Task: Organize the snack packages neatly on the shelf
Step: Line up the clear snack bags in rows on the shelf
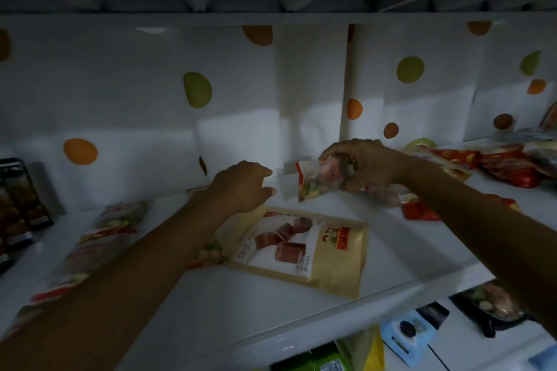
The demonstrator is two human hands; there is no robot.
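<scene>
Your right hand [372,170] pinches the red-and-white snack packet [316,179] near the back of the shelf [211,304] — its free end points left, just beside your left hand [244,187], loosely curled and seemingly empty.

Flat pouch [301,250] lies mid-shelf [211,310], toward front edge. Long packages [99,238] lie left of it, running back from front-left corner. Boxes [18,205] stand at left edge. Your right hand [367,166] holds small packet [316,181] near back edge, behind pouch. Your left hand [244,187] sits just left of packet. Package pile [497,166] fills back-right corner.
</scene>
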